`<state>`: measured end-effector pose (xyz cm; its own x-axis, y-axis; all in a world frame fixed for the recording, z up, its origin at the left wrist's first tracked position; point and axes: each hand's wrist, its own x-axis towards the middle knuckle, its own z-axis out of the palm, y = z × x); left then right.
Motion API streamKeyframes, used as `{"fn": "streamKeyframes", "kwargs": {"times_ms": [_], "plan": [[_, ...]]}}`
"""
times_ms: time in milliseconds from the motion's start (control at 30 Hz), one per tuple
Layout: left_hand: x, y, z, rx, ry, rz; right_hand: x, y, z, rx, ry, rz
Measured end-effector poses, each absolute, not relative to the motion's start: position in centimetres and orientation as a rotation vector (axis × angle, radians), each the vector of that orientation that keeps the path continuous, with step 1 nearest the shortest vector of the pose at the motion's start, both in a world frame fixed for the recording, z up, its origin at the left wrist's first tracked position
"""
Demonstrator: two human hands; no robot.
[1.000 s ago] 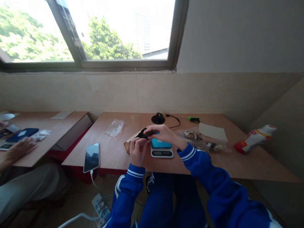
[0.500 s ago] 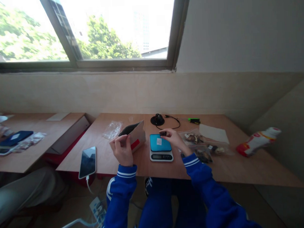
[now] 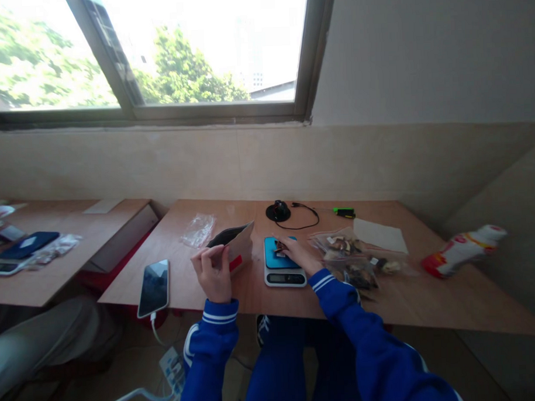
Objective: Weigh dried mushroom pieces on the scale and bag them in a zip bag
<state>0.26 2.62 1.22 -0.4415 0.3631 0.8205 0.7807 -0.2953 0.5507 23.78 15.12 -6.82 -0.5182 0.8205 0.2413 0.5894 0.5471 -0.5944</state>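
Observation:
My left hand (image 3: 213,275) pinches the near top edge of an upright kraft paper bag (image 3: 243,248), which has a red patch on its side and a gaping dark mouth. To its right lies a kitchen scale (image 3: 286,279) with a blue platform. My right hand (image 3: 298,253) is over that platform, fingertips closed on a small dark brown dried piece (image 3: 279,247) at its surface. What exactly the piece is stays too small to tell. Beside my right wrist are clear bags of brown dried pieces (image 3: 343,243), a darker-filled bag (image 3: 360,274) nearest me.
A phone (image 3: 153,288) on a charging cable lies at the front left edge. Behind are a crumpled clear bag (image 3: 199,229), a black round stand (image 3: 278,211) with a cable, and a green-black tool (image 3: 344,212). At right are white paper (image 3: 380,236) and a tilted red-white bottle (image 3: 464,251).
My right hand has moved left and down from the scale's back right corner to its platform, bringing the dark piece there. My left hand and the paper bag have shifted only slightly.

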Motion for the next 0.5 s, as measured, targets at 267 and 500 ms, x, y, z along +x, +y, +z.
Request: {"fn": "streamKeyframes", "kwargs": {"times_ms": [267, 500], "plan": [[0.31, 2.44, 1.15, -1.431, -1.634, -1.774, 24.55, 14.92, -7.50, -1.138, -2.209, 0.643], [0.39, 2.04, 1.04, -1.459, -1.636, -1.795, 23.85, 14.61, -7.38, -1.286, -2.055, 0.493]]}}
